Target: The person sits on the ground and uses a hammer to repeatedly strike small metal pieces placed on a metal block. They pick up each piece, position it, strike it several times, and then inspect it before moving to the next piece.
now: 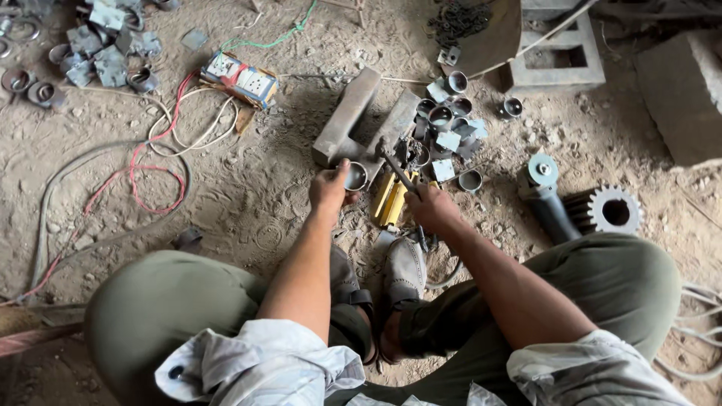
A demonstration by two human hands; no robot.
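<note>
Both hands work just in front of the steel block [347,119]: the left hand [329,188] pinches a short pipe ring [356,177], which should stay steady while the right hand [430,206], closed around a hammer [397,169], strikes squarely.

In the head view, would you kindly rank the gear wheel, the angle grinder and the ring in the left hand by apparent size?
1. angle grinder
2. gear wheel, nearly as large, so that ranking is unsure
3. ring held by the left hand, clearly smallest

likely a metal workshop: dirt floor, angle grinder [543,197], cut pipe rings [444,120], cables [135,173].
</note>
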